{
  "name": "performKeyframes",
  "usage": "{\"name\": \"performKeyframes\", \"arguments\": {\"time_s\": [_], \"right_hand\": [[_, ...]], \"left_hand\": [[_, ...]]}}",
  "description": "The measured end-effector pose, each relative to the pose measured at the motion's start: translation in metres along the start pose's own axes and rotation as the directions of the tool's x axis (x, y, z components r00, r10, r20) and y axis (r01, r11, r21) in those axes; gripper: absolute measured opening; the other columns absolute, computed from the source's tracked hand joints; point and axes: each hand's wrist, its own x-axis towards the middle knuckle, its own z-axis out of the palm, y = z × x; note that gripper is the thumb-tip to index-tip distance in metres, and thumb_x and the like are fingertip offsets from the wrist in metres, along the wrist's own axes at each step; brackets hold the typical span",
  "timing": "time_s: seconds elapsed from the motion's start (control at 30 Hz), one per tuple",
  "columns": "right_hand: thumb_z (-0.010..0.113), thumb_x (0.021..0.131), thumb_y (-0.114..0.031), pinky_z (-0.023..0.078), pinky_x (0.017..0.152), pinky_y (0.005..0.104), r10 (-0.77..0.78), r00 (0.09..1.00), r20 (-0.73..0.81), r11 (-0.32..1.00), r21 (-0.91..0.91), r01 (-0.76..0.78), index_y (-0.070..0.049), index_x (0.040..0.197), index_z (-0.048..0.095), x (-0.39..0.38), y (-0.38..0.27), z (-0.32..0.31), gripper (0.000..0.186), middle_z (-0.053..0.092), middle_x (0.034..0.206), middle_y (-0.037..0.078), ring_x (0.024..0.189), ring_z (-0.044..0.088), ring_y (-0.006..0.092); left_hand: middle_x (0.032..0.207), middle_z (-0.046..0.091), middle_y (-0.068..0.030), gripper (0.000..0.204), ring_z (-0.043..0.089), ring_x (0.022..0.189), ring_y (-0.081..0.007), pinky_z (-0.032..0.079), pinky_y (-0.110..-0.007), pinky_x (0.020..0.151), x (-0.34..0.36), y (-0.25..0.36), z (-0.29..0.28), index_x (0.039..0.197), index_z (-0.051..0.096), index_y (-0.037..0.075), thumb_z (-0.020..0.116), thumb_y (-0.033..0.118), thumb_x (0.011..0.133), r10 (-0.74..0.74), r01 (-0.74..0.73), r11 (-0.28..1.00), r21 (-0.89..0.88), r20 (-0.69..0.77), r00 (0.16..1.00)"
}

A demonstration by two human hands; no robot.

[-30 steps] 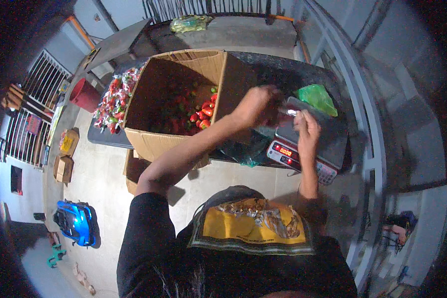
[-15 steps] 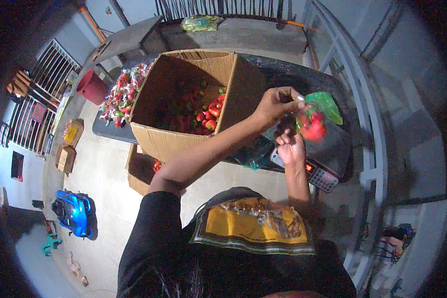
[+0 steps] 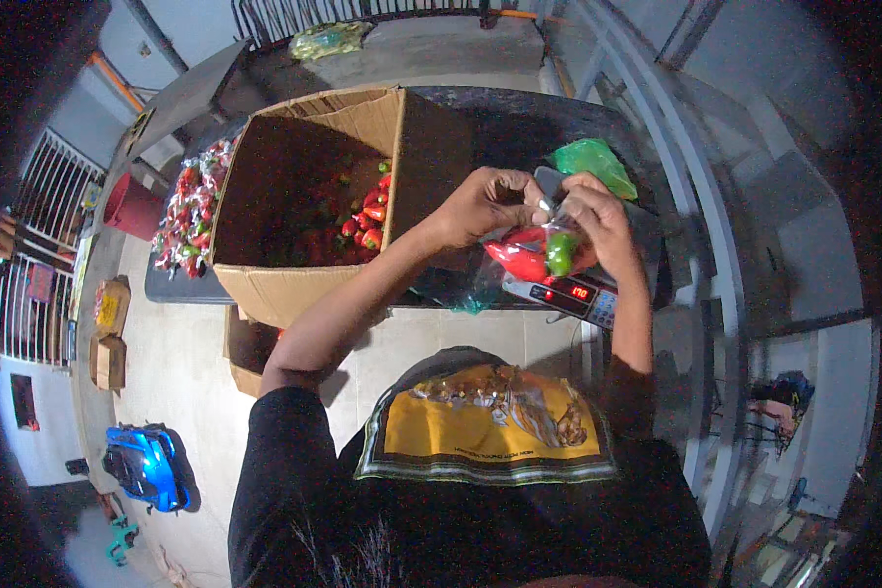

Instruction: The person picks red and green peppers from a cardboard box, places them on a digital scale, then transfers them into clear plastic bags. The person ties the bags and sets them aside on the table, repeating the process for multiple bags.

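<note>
A clear plastic bag of red peppers and a green one [image 3: 524,257] hangs between my hands, above the digital scale [image 3: 559,294]. My left hand [image 3: 495,206] pinches the gathered neck of the bag, and a small white patch shows at its fingertips. From the other side my right hand [image 3: 606,223] grips the same neck, its fingers bent close to the left ones. Exactly how the fingertips meet on the plastic is too small to make out. Left of my left hand stands an open cardboard box [image 3: 309,279] with loose red and green peppers [image 3: 367,220] inside.
The dark table [image 3: 490,122] carries a pile of bagged peppers [image 3: 194,211] left of the box and a green plastic bag [image 3: 598,167] behind my right hand. Another box [image 3: 245,358] stands below the table edge. Metal railings [image 3: 701,225] run along the right.
My right hand has risen from below the pepper bag, where its fingers were spread, to the bag's neck beside my left hand. The bag hangs steadier. The whole view has shifted.
</note>
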Motion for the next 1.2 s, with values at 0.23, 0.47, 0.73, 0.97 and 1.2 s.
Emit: {"name": "performKeyframes", "arguments": {"time_s": [0.23,0.47,0.73,0.97,1.2], "right_hand": [[0.05,0.089,-0.029,0.044,0.093,0.0346,0.101,0.971,0.215,-0.444,0.884,-0.15,-0.008,0.12,0.049,-0.014,0.074,0.08,0.038,0.055,0.116,0.007,0.105,0.054,0.0211],[0.047,0.093,-0.024,0.047,0.08,0.031,0.854,0.52,0.013,0.164,0.942,-0.293,-0.005,0.112,0.056,-0.012,0.06,0.134,0.029,0.059,0.109,0.007,0.095,0.057,0.0189],[0.05,0.084,-0.011,0.039,0.068,0.0391,-0.142,0.953,-0.268,0.934,-0.355,0.039,0.003,0.077,0.05,-0.01,0.032,0.089,0.016,0.051,0.079,0.015,0.077,0.047,0.0345],[0.051,0.086,-0.013,0.033,0.057,0.0296,-0.05,0.992,-0.12,0.986,-0.164,0.03,0.001,0.066,0.046,0.017,0.034,0.05,0.025,0.042,0.062,0.008,0.059,0.042,0.0186],[0.052,0.089,-0.018,0.039,0.064,0.0221,0.313,0.949,0.036,0.916,0.253,-0.312,-0.002,0.089,0.06,0.021,0.074,0.031,0.017,0.054,0.077,-0.001,0.071,0.049,0.0073]], "left_hand": [[0.079,0.062,-0.0033,0.006,0.056,0.074,-0.0079,0.044,-0.024,0.07,0.026,-0.009,0.027,0.082,0.06,0.002,0.065,0.002,0.078,0.096,-0.187,0.965,-0.184,-0.416,0.904],[0.079,0.06,-0.0186,0.022,0.059,0.074,-0.0354,0.047,-0.035,0.066,0.011,-0.066,0.018,0.083,0.059,-0.002,0.064,0.006,0.063,0.414,0.079,0.77,0.633,-0.59,0.693],[0.066,0.058,-0.0067,0.003,0.054,0.056,-0.0092,0.042,-0.026,0.052,-0.007,-0.072,0.009,0.08,0.059,-0.002,0.06,0.0,0.077,0.114,0.069,0.949,0.308,-0.538,0.836],[0.08,0.062,-0.0048,0.01,0.057,0.074,-0.0103,0.046,-0.025,0.067,-0.006,-0.065,0.0,0.088,0.058,0.0,0.063,0.003,0.08,0.127,-0.065,0.981,0.183,-0.348,0.929],[0.08,0.062,-0.0039,0.007,0.057,0.075,-0.0116,0.045,-0.027,0.068,0.002,-0.025,0.006,0.081,0.061,0.002,0.066,0.005,0.076,0.359,-0.23,0.856,0.463,-0.213,0.909]]}}
